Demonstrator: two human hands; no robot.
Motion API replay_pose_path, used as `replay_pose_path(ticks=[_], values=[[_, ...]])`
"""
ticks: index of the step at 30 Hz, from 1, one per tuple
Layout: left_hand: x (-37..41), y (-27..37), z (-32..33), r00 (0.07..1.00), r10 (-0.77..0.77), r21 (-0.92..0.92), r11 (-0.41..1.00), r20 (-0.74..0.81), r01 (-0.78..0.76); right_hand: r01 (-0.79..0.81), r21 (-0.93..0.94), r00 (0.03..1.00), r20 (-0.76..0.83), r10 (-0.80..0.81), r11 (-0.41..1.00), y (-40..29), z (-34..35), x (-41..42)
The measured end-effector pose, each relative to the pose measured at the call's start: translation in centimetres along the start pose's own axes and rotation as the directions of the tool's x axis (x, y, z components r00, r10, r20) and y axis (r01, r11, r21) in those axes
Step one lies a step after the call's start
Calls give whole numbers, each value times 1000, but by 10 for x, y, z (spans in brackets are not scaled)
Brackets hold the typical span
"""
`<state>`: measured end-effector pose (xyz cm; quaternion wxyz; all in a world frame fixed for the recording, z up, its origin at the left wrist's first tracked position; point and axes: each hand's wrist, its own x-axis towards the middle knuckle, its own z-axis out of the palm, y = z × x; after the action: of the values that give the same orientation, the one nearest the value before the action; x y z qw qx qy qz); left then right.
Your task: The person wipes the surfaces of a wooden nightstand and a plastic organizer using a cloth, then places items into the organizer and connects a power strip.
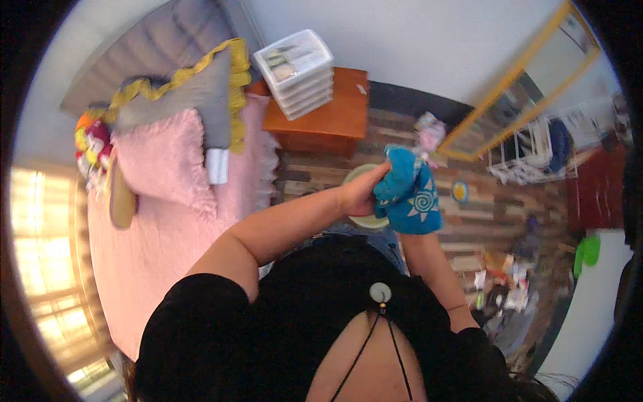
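A teal cloth [409,193] with a pale spiral sun pattern is bunched up in front of me. My left hand [365,190] grips its left side, the thumb pressed into the folds. The cloth drapes over my right hand, so those fingers are hidden; only the forearm shows below its lower edge. Beneath my left hand, on the floor, stands a pale green basin [371,221], partly covered by the hand and the cloth.
To the left is a bed [166,251] with pillows. A white drawer unit [301,75] stands on an orange-brown wooden cabinet [349,113]. A yellow-framed mirror [522,85] leans at the upper right, near a clothes rack [527,156]. Assorted items [502,286] lie on the floor at right.
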<state>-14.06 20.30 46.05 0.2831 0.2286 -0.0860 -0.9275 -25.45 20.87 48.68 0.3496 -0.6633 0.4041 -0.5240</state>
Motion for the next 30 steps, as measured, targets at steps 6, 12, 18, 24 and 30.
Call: replay_pose_path(ticks=[6,12,18,24,30], values=[[-22,25,-45,905,371,-147,903,-208,-404,-818,255,562,543,624,515,61,40,14],[-88,99,-119,656,399,-104,802,-641,-589,111,-293,573,800,180,950,73,54,63],[-116,154,-236,477,453,-10,718,-753,-696,-643,-63,689,387,613,763,136,79,165],[-105,243,-291,393,503,114,714,-770,-691,-450,-286,836,198,511,846,237,170,323],[-65,324,-344,345,571,224,702,-745,-676,-416,-165,838,313,447,894,323,256,397]])
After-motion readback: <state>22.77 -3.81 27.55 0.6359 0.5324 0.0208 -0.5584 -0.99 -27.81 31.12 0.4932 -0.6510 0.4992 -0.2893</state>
